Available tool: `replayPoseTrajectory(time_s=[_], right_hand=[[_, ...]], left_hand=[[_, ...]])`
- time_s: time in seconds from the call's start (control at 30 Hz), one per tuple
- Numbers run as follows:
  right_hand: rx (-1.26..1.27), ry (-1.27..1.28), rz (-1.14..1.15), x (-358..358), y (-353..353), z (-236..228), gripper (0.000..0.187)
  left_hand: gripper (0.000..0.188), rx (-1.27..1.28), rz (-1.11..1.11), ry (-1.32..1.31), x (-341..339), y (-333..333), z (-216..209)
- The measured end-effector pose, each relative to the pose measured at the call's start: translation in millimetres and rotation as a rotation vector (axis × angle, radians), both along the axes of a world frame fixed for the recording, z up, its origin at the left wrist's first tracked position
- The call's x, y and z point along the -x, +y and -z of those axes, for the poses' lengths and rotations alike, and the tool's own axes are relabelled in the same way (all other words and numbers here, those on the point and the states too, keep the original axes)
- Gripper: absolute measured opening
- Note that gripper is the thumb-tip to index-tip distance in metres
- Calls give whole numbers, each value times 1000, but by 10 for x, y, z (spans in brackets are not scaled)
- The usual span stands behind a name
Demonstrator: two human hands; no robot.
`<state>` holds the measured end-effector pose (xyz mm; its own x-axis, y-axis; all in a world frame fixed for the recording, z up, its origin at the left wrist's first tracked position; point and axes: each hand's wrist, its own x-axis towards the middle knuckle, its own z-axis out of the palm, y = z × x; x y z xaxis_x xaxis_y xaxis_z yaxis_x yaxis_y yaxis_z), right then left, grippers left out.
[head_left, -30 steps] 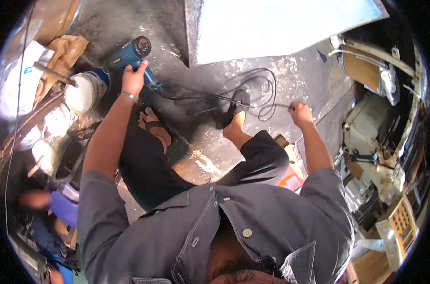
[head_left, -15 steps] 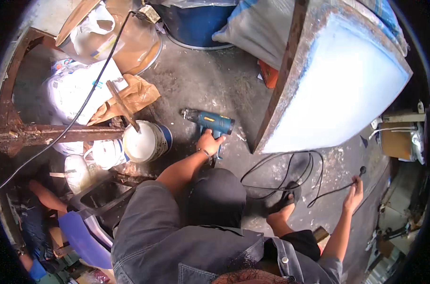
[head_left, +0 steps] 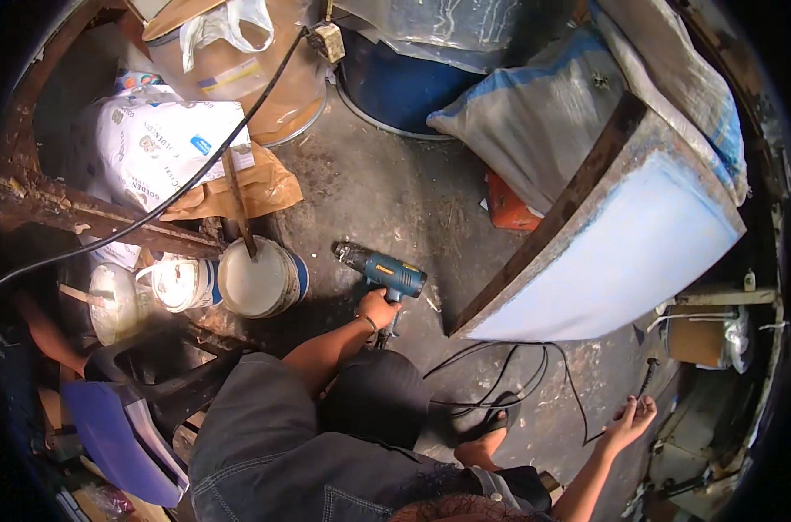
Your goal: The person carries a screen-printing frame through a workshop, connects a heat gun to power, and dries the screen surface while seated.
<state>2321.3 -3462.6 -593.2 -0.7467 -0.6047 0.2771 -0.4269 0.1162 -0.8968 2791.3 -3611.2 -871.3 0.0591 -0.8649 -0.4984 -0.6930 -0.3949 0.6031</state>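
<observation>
At twelve o'clock of the left hand [head_left: 377, 307], gripped: a blue power drill [head_left: 387, 271], likely heavy, rigid; right hand [head_left: 629, 419] pinches its black cord [head_left: 578, 409].

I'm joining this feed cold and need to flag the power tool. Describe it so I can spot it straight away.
Start at the big pale blue slanted panel on the right, then drop to the bare concrete floor just left of its lower corner. There lies a blue power drill with a black nose, the left hand on its handle. It is the only tool there; the white paint bucket sits further left.
</observation>
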Motion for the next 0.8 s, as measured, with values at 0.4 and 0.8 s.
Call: replayPoseTrajectory(time_s=[0.4,0.8], right_hand=[[-258,12,209,-315,199,-334,30],[-123,79,283,-602,1261,-720,12]], left_hand=[[56,911,-669,490,-1188,-2992,-1338],[91,838,-505,168,-1950,-4572,-1815]])
